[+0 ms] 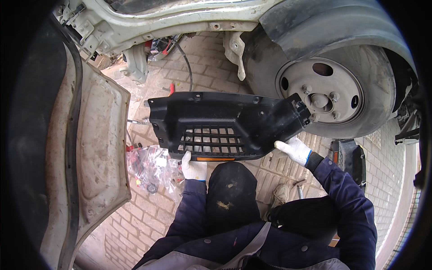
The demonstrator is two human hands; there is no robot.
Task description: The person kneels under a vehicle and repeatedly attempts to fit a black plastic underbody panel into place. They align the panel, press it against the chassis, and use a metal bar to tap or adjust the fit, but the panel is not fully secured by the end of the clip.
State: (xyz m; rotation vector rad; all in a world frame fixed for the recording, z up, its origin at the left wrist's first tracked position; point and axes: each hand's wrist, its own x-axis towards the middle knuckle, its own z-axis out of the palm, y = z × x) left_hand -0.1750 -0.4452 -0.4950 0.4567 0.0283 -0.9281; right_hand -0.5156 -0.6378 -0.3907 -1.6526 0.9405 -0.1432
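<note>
Before me, above my knees, I hold up a long black plastic truck step panel (204, 117) with a grid of openings and an orange reflector strip (216, 159) along its near edge. My left hand (194, 167), in a white knitted glove, grips that near edge just left of the reflector, thumb on top. Farther right, my right hand (294, 150), gloved alike, holds the panel's lower right side, thumb over the edge. Fingers of both hands are partly hidden beneath the panel. Its right end overlaps the view of the truck wheel (320, 101).
A pale metal body frame (180, 27) runs across the top, with a bracket (235, 51) hanging down. An open dirty door (101, 139) stands at the left. Clear plastic bags of small parts (155, 171) lie on the paving. A hammer (300, 190) and another black panel (352, 159) lie at right.
</note>
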